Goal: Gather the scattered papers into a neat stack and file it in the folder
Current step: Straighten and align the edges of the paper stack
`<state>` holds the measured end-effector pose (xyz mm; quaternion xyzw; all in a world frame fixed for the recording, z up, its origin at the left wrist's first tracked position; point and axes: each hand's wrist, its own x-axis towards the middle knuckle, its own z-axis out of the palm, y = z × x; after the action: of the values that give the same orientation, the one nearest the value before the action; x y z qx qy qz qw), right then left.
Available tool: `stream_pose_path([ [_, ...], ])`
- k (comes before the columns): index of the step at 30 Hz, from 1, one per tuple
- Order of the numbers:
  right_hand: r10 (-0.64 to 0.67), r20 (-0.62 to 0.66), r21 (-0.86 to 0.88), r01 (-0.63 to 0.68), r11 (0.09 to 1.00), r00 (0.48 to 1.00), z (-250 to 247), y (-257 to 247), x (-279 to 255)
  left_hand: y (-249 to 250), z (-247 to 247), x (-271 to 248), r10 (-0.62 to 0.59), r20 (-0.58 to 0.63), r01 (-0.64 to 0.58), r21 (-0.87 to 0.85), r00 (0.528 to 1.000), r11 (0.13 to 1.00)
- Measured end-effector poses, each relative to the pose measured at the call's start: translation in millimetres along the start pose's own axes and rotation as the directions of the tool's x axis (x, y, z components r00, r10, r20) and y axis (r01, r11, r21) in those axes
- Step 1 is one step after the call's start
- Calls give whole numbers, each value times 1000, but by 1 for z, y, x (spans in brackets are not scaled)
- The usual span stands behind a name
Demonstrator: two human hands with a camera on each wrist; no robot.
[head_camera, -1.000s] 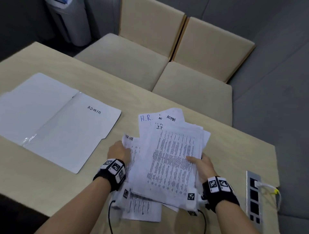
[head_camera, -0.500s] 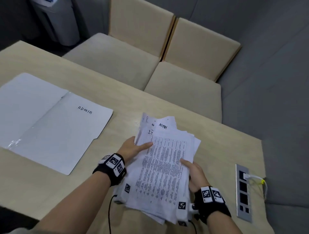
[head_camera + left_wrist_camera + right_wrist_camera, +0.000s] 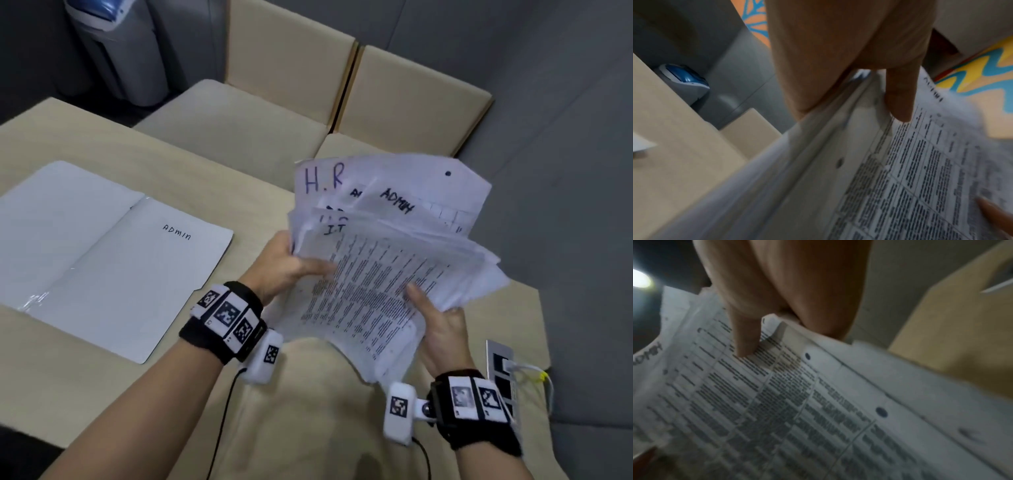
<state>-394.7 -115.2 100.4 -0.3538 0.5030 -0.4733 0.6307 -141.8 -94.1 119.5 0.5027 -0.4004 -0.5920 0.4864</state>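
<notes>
A loose bundle of printed papers (image 3: 376, 274) is lifted off the table, its sheets fanned and uneven, with "H.R", "ADMIN" and "I.T" written near the top edges. My left hand (image 3: 291, 270) grips the bundle's left edge, thumb on the top sheet (image 3: 910, 170). My right hand (image 3: 435, 322) grips the lower right edge, thumb on the print (image 3: 777, 402). The fingers of both hands are hidden under the sheets. The white folder (image 3: 113, 253) lies open on the table to the left, marked "ADMIN".
The wooden table (image 3: 308, 428) has a power socket panel (image 3: 500, 370) with a white cable at its right edge. Two beige upholstered chairs (image 3: 260, 113) stand behind the table. A grey bin (image 3: 120, 51) stands at the far left.
The papers were lying spread on the table a second ago. Both hands have closed in on the sides and raised the bundle up off the table toward me.
</notes>
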Motion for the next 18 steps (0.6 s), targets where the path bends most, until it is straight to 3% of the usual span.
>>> stream_pose_path([
  [3, -155, -16, -225, 148, 963, 988, 7, -23, -8, 17, 2, -7, 199, -148, -208, -49, 969, 977],
  [6, -200, 104, -297, 222, 929, 974, 8, -31, -15, 28, 1, -17, 328, -141, -331, 0, 934, 943],
  [10, -229, 174, -331, 276, 902, 958, 4, -19, -8, 23, -3, -12, 331, -154, -322, 81, 931, 943],
  [15, -212, 65, -315, 222, 923, 975, 5, -8, 4, 5, -3, 3, 342, -255, -321, 122, 904, 939],
  [18, -204, 38, -284, 206, 936, 978, 9, -12, 9, -3, -9, 8, 319, -322, -345, -25, 891, 938],
])
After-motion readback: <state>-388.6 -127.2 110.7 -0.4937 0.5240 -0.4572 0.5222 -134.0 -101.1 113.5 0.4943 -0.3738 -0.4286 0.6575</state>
